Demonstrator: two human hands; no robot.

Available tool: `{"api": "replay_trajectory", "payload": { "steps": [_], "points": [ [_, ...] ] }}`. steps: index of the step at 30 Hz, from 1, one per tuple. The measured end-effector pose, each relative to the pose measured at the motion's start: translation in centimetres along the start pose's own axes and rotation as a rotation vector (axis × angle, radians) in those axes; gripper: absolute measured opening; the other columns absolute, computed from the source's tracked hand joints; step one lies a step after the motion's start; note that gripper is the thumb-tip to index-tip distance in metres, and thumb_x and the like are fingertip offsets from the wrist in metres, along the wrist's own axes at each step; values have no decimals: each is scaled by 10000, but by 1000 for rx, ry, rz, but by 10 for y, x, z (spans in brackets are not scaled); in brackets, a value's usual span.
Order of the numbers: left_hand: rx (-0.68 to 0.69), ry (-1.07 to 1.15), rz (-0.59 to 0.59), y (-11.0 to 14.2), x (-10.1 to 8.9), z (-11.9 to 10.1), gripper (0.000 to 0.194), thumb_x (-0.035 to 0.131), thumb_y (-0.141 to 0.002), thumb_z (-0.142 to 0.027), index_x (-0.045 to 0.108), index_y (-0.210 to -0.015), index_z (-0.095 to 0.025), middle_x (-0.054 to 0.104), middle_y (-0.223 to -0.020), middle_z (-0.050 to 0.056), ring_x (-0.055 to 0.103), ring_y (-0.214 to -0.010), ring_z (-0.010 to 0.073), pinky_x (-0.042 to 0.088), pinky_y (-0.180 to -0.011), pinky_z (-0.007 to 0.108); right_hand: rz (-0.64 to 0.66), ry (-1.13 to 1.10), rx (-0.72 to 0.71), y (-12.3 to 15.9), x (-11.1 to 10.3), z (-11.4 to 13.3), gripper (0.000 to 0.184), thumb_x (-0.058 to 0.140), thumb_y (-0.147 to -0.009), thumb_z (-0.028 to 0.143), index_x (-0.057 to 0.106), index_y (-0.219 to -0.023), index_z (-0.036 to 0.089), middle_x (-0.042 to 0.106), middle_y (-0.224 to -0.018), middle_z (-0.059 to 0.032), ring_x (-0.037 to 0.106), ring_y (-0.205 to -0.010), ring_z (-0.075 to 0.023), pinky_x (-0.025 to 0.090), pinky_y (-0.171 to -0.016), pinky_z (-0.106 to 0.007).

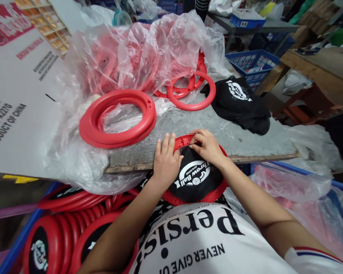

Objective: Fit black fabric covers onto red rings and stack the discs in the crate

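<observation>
A red plastic ring [183, 141] rests against the table's front edge, close to my body, with a black cloth disc [196, 176] printed "Throw Ball" lying across its opening. My left hand [167, 163] lies on the ring's left side, fingers stretched out and thumb at the cloth's edge. At the ring's far rim, my right hand [208, 147] is closed, fingertips pinching the edge of the cloth. Exactly how the cloth sits under those fingertips is hidden. The lower rim tilts down toward my shirt.
Stacked red rings [117, 134] and a loose red ring [208, 102] lie ahead on the grey table [177, 123]. Black cloth discs [242, 104] are piled at right. Clear plastic [148, 53] covers more rings. Finished-looking discs [45, 243] fill a blue crate [20, 243] at lower left.
</observation>
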State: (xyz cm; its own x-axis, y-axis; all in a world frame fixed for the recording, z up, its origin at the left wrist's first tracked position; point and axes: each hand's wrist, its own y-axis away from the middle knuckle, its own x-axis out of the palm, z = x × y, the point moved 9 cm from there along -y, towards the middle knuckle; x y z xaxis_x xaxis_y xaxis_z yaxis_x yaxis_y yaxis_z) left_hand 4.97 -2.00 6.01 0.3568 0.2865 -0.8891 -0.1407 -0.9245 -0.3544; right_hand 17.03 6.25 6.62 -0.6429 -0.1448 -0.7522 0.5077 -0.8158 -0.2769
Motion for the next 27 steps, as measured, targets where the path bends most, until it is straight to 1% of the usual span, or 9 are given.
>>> {"api": "replay_trajectory", "payload": {
  "steps": [4, 6, 8, 10, 12, 14, 16, 20, 27],
  "points": [
    [-6, 10, 55, -3, 4, -1, 152, 570, -913, -185, 694, -979, -128, 344, -1614, 199, 262, -1523, 389, 311, -1188, 620, -9, -3, 8, 0, -2, 1, 120, 703, -813, 128, 643, -803, 231, 676, -1186, -62, 583, -1126, -288, 430, -1002, -501],
    [-26, 52, 60, -6, 5, 0, 130, 564, -905, -170, 686, -929, -135, 347, -1614, 190, 267, -1518, 391, 327, -1174, 610, -5, -8, 8, 0, -2, 1, 116, 704, -817, 134, 646, -809, 233, 676, -1189, -60, 583, -1129, -286, 430, -1006, -499],
    [-57, 118, 49, -9, 6, 2, 97, 582, -883, -157, 669, -924, -149, 369, -1603, 181, 288, -1510, 373, 330, -1175, 595, -2, -7, 14, 0, -1, 1, 109, 704, -820, 142, 647, -812, 235, 676, -1191, -58, 581, -1132, -285, 428, -1012, -498],
    [-100, 189, 34, -14, 7, 6, 75, 612, -871, -169, 653, -933, -167, 420, -1569, 173, 343, -1485, 343, 339, -1176, 571, -1, -1, 27, 0, -1, -1, 102, 698, -824, 150, 647, -812, 237, 676, -1188, -57, 580, -1133, -286, 427, -1015, -498],
    [-160, 245, 19, -19, 8, 11, 16, 639, -869, -194, 639, -884, -189, 498, -1507, 152, 439, -1419, 318, 367, -1162, 545, 0, 7, 41, 0, 0, -2, 93, 686, -829, 155, 647, -815, 239, 675, -1186, -58, 579, -1132, -287, 426, -1017, -498],
    [-215, 287, 3, -23, 9, 15, 64, 665, -858, -196, 620, -813, -201, 561, -1441, 128, 515, -1345, 301, 393, -1142, 524, 0, 10, 48, 0, 1, -3, 91, 674, -830, 152, 647, -813, 237, 677, -1184, -60, 581, -1125, -287, 429, -1014, -497],
    [-251, 331, -22, -25, 9, 18, 85, 673, -843, -160, 613, -805, -208, 596, -1396, 109, 549, -1305, 285, 406, -1129, 508, 0, 4, 48, 0, 1, -4, 90, 664, -830, 147, 646, -813, 234, 680, -1184, -59, 586, -1116, -285, 433, -1008, -494],
    [-292, 394, -39, -27, 10, 20, 107, 673, -832, -126, 625, -822, -221, 623, -1346, 84, 562, -1283, 270, 404, -1118, 506, 2, -19, 48, -1, 0, -5, 75, 652, -830, 160, 645, -805, 231, 685, -1188, -58, 592, -1111, -280, 435, -1008, -489],
    [-345, 388, 8, -33, 12, 18, 110, 703, -819, -153, 625, -771, -214, 647, -1305, 77, 570, -1259, 293, 381, -1102, 539, 2, -37, 56, -2, 1, -7, 67, 660, -834, 176, 649, -793, 229, 692, -1173, -58, 599, -1099, -276, 441, -995, -484]
  ]
}}
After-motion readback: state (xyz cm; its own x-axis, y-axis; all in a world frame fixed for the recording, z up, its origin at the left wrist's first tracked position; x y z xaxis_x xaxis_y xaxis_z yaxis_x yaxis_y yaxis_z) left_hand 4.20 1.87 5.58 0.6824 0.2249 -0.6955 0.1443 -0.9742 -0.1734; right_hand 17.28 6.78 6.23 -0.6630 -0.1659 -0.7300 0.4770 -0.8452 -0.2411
